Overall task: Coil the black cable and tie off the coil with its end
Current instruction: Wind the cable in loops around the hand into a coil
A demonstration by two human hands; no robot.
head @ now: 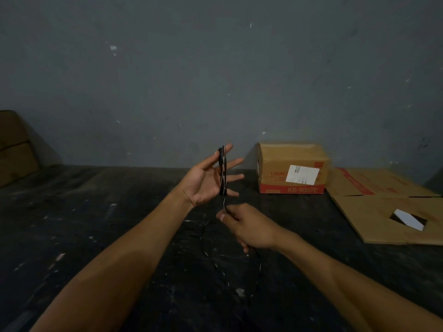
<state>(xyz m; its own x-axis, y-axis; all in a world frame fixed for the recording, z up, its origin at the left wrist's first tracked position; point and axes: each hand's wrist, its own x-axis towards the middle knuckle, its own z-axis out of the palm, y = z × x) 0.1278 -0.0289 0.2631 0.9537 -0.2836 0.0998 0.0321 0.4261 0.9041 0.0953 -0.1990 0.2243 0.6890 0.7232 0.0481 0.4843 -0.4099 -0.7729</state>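
Observation:
The thin black cable [222,174] is wound in several turns over the spread fingers of my left hand [206,180], which is raised palm up above the dark floor. One strand drops from the coil into my right hand [247,226], just below, where thumb and fingers pinch it. The loose rest of the cable hangs beneath my right hand in slack loops near the floor, hard to make out against the dark surface.
A closed cardboard box [292,168] with a white label stands against the grey wall at right. A flattened cardboard sheet [383,212] lies further right. Stacked boxes [14,149] sit at the far left edge.

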